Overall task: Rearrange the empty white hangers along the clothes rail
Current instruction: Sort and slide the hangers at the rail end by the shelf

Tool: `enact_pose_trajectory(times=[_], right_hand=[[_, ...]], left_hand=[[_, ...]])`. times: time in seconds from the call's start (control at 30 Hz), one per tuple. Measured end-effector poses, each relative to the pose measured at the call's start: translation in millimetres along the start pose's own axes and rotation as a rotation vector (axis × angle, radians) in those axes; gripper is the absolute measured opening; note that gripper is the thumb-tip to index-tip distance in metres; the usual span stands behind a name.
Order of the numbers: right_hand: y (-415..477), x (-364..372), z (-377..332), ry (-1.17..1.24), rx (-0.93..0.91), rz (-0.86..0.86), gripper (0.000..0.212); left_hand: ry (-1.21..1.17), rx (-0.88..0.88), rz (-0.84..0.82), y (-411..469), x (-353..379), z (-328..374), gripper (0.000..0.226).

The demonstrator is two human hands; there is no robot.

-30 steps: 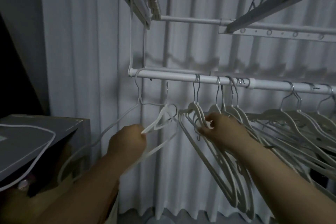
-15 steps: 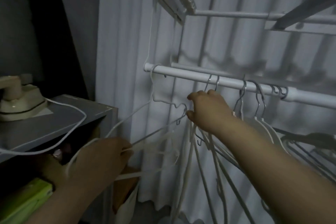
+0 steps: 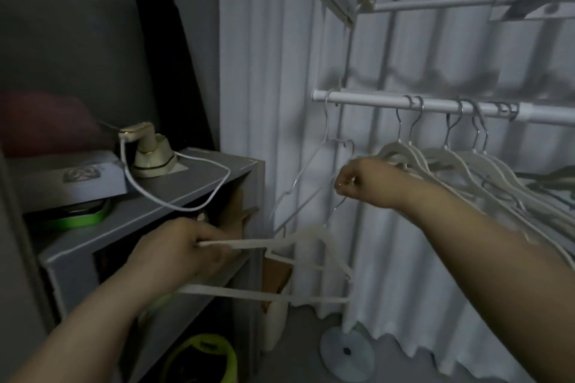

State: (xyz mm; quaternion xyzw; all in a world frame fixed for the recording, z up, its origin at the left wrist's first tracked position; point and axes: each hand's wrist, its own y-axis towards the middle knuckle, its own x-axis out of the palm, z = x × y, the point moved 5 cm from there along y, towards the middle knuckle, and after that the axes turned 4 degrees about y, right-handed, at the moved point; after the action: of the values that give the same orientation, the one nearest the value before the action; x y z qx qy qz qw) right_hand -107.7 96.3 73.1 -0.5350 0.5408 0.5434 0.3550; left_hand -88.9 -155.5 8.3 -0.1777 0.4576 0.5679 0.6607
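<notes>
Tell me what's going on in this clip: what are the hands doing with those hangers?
A person is sorting hangers at a white clothes rail. The left hand grips a loose white hanger by its shoulder, off the rail and low beside a grey shelf unit. The right hand, just below the rail, seems to pinch that hanger's metal hook. A thin wire hanger hangs at the rail's left end, and a bunch of white hangers hangs further right.

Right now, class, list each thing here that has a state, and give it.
Left hand, gripping the loose hanger.
Right hand, pinching its hook.
Loose hanger, off the rail, tilted.
Other hangers, hooked on, bunched.
Wire hanger, hooked at rail's end.
Iron, on shelf, corded.
</notes>
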Motion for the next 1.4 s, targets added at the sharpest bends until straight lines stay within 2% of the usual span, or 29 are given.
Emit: enact_pose_trajectory(times=[0.03, 0.13, 0.27, 0.33, 0.43, 0.47, 0.53, 0.63, 0.7, 0.8, 0.83, 0.9, 0.93, 1.03, 1.13, 1.23, 1.3, 1.4], right_hand=[[-4.8, -0.3, -2.7, 0.107, -0.022, -0.012, 0.012], [-22.6, -2.0, -11.9, 0.36, 0.005, -0.086, 0.023], [-40.0, 0.0, -18.7, 0.508, 0.058, -0.142, 0.02], [-47.4, 1.9, -21.5, 0.632, 0.09, -0.174, 0.015], [-57.6, 5.2, -28.4, 0.862, 0.114, -0.211, 0.013], [-60.0, 7.0, -30.6, 0.946, 0.123, -0.219, 0.016], [-64.5, 11.2, -34.9, 1.074, 0.156, -0.236, 0.02], [-68.8, 16.9, -38.5, 1.221, 0.23, -0.202, 0.022], [-69.5, 18.7, -36.1, 1.311, 0.297, -0.106, 0.022], [-71.1, 20.3, -31.6, 1.455, 0.371, 0.046, 0.023], [-71.7, 20.7, -30.6, 1.504, 0.388, 0.089, 0.023], [-72.1, 21.8, -29.5, 1.58, 0.406, 0.162, 0.023], [-72.1, 22.0, -29.6, 1.606, 0.405, 0.191, 0.023], [-71.5, 24.4, -29.4, 1.653, 0.402, 0.249, 0.023], [-73.8, 26.8, -30.0, 1.676, 0.395, 0.281, 0.023], [-75.8, 24.8, -30.9, 1.676, 0.351, 0.297, 0.021], [-76.5, 21.5, -26.3, 1.48, 0.329, 0.356, 0.019], [-78.3, 15.7, -7.0, 0.927, 0.352, 0.603, 0.011]], left_hand=[[-0.081, 0.013, -0.018, -4.6, -1.3, -6.5, 0.04], [-0.219, -0.005, -0.056, -13.7, -4.0, -16.5, 0.039], [-0.186, -0.071, 0.002, -16.4, -0.7, -25.9, 0.026], [-0.141, -0.111, 0.082, -13.3, 1.8, -31.2, 0.009], [-0.071, -0.101, 0.121, -14.2, 9.2, -24.4, 0.035], [-0.1, -0.075, 0.105, -14.5, 14.7, -18.9, 0.034], [-0.161, 0.009, 0.058, -19.2, 26.0, 1.8, 0.025], [-0.348, 0.025, -0.021, -24.8, 45.7, 27.1, 0.002], [-0.32, 0.088, -0.124, -28.6, 58.4, 45.5, 0.017], [-0.37, 0.047, -0.356, -39.4, 87.8, 64.6, 0.024], [-0.379, 0.038, -0.404, -43.2, 97.3, 70.5, 0.033], [-0.277, 0.05, -0.449, -45.6, 112.5, 72.0, 0.071], [-0.191, 0.052, -0.45, -45.3, 117.4, 70.8, 0.083], [-0.043, 0.071, -0.396, -44.7, 126.7, 66.7, 0.066], [-0.036, 0.11, -0.364, -48.2, 134.2, 72.2, 0.048], [-0.076, 0.148, -0.26, -50.0, 131.1, 73.5, 0.031], [-0.136, 0.131, -0.185, -47.2, 125.1, 65.3, 0.029], [-0.167, 0.116, -0.137, -44.4, 108.0, 53.1, 0.028]])
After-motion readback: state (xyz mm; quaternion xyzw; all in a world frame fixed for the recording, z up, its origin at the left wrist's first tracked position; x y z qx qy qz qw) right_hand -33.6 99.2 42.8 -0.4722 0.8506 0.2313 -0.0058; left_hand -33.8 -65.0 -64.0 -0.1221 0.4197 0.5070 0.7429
